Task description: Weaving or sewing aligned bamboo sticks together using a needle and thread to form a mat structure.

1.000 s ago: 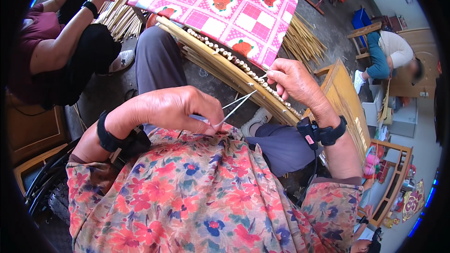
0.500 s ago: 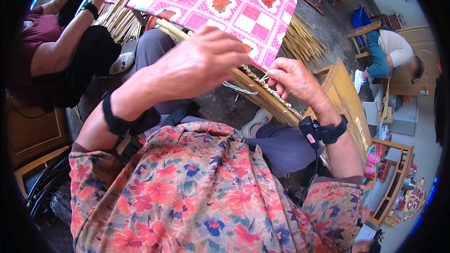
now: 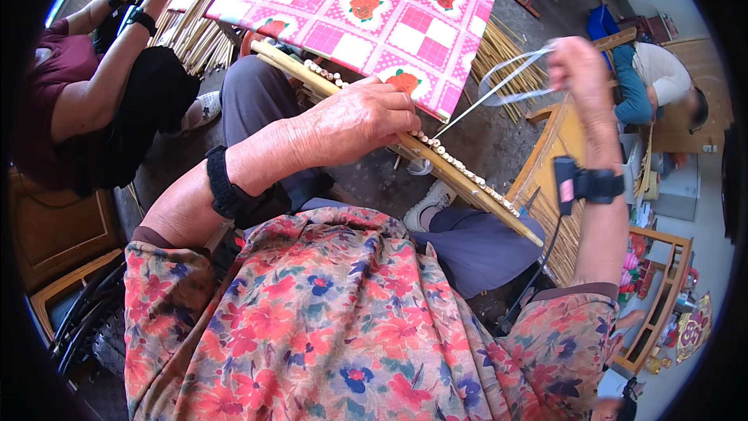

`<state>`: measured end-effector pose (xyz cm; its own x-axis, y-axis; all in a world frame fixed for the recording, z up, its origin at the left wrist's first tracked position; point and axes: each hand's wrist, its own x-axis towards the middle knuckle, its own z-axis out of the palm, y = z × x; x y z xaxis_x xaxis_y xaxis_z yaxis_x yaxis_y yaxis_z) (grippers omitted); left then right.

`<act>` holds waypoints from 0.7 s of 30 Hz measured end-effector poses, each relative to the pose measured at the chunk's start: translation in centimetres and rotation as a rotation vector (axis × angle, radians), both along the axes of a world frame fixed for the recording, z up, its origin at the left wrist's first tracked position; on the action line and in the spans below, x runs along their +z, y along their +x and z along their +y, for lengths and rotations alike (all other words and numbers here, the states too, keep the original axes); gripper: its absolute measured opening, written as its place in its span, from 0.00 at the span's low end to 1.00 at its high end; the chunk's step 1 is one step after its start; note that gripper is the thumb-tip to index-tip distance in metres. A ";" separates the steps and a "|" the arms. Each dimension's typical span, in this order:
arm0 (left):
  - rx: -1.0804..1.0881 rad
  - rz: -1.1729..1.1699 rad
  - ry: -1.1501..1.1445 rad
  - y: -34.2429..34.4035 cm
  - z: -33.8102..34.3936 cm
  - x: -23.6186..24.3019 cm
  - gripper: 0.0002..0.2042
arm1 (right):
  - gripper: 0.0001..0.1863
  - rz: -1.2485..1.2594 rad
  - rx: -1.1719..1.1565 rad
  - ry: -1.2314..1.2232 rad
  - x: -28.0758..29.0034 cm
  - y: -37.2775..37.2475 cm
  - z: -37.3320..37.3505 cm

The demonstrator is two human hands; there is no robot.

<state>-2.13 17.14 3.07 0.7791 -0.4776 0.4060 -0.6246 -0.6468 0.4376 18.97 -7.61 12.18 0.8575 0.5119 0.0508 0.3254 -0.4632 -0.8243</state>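
Row of pale, round-ended wooden sticks (image 3: pixel 460 164) lies along a tan wooden bar (image 3: pixel 483 200) spanning grey-trousered knees (image 3: pixel 253 97); I see the left hand (image 3: pixel 362 121) over the bar, grip hidden from me, the blurred right hand (image 3: pixel 578 68) clasping looped white string (image 3: pixel 506 99), a pink checked rose-print tablecloth (image 3: pixel 421 31) beyond.

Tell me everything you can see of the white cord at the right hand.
The white cord is thin and pale, like string or plastic twine; its exact material can't be told. Gripped in the raised right hand, it forms a loose, motion-blurred loop to that hand's left. A straight, taut-looking strand slants down leftward to the row of round stick ends, just right of the left hand. How it is fastened there isn't clear.
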 end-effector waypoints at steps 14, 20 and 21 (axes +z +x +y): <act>0.040 -0.171 0.221 0.1 -2.2 0.5 0.23 | 0.13 0.125 0.130 -0.091 -0.8 -5.4 2.6; 0.061 -0.063 0.207 -0.6 -3.3 0.6 0.18 | 0.13 0.280 0.551 0.070 -6.6 -9.8 4.4; 0.045 -0.109 0.134 -0.5 -3.3 0.4 0.17 | 0.13 0.279 0.543 0.079 -7.0 -9.8 4.4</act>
